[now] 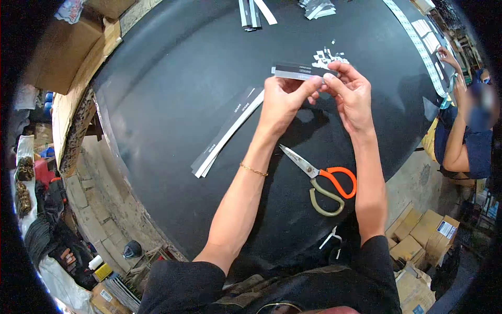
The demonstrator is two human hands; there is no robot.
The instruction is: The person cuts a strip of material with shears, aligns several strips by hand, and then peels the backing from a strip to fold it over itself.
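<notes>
Both hands are raised over a black table (172, 94), holding a short black-and-clear printed strip (293, 70) between them. My left hand (282, 102) grips it from below, thumb along its lower edge. My right hand (354, 97) pinches its right end between thumb and fingers. Below the hands lies a pair of scissors (314, 171) with one orange and one olive handle. Left of my left hand, long printed strips (227, 136) with white edges lie slantwise. Just beyond the held strip is a pile of small white and dark cut pieces (327, 56).
More strips (251, 14) and a stack of short pieces (317, 9) lie at the far edge. White scraps (331, 238) sit near my body. At the right, another person (465, 120) works beside a tape-like strip (418, 44). Cardboard boxes (423, 230) stand on the floor.
</notes>
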